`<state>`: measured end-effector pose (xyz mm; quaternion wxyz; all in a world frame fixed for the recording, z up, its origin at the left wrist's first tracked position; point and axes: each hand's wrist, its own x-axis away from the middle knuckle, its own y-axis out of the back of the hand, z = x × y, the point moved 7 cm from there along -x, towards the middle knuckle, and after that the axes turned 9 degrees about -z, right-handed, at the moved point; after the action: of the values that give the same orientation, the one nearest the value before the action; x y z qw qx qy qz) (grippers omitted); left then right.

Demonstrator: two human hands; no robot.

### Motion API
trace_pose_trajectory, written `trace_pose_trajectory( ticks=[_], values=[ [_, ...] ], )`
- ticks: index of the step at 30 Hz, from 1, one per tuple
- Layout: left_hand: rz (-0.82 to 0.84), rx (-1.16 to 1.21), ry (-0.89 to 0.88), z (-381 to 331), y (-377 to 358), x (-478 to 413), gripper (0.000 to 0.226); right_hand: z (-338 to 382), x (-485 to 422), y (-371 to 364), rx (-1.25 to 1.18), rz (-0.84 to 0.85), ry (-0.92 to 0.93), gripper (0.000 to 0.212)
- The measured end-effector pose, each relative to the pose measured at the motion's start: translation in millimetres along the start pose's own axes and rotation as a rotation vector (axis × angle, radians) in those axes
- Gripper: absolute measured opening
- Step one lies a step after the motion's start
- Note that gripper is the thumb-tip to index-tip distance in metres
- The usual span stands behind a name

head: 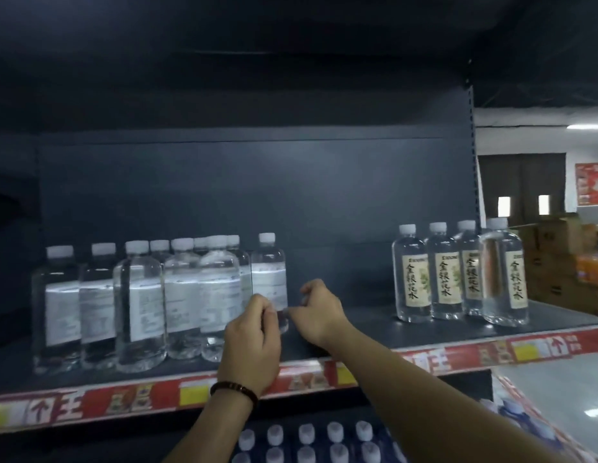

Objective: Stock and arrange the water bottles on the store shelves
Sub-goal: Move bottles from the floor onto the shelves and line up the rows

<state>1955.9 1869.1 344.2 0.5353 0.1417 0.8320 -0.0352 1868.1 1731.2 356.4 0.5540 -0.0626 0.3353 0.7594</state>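
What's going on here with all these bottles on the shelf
A person is stocking a store shelf with water bottles. Both hands, the left hand and the right hand, are at the base of the rightmost bottle of the left group, apparently setting it in place. Four more bottles with their labels facing out stand apart at the right, with a bare gap between. More capped bottles sit below.
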Motion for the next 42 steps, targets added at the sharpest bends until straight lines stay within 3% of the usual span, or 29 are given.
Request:
trace_pose_trajectory(
  ticks=[3,5,7,10,11,16,17,20,21,23,26,30,36,42],
  values=[
    [-0.071,0.050,0.009,4,6,-2,0.028,3,-17,-27,-0.102,0.055,-0.073,0.077],
    [-0.127,0.066,0.002,4,10,-2,0.030,6,-30,-43,-0.135,0.074,-0.079,0.074],
    [-0.152,0.095,0.016,6,12,-1,0.030,3,-44,-59,-0.165,0.104,-0.048,0.060],
    [-0.144,0.094,0.029,6,11,-3,0.028,12,-45,-66,-0.179,0.103,0.034,0.008],
    [-0.136,0.081,0.028,8,10,-3,0.028,13,-44,-64,-0.169,0.081,0.031,0.006],
    [-0.115,0.057,0.039,12,3,-4,0.025,-10,-58,-55,-0.056,-0.031,-0.022,0.073],
    [-0.130,0.045,0.031,10,3,-4,0.022,-7,-52,-49,-0.114,-0.005,-0.038,0.073],
    [-0.140,-0.016,0.051,9,0,-4,0.019,-1,-32,-34,-0.304,0.113,-0.098,0.022],
    [-0.118,-0.057,0.071,10,-2,-4,0.027,-3,-33,-31,-0.304,0.125,-0.097,0.018],
    [-0.055,-0.119,0.129,15,-10,-4,0.047,-4,-33,-27,-0.307,0.124,-0.060,0.016],
    [0.035,-0.189,0.210,19,-16,-4,0.062,-5,-33,-30,-0.320,0.152,-0.059,0.040],
    [0.117,-0.202,0.233,22,-24,-5,0.065,-8,-35,-24,-0.324,0.149,-0.053,0.018],
    [0.198,-0.197,0.170,18,-33,-6,0.059,-20,-35,-9,-0.330,0.101,-0.028,0.041],
    [0.249,-0.101,0.274,21,-42,-15,0.070,-24,-26,14,-0.337,0.116,-0.017,0.039]
  ],
)
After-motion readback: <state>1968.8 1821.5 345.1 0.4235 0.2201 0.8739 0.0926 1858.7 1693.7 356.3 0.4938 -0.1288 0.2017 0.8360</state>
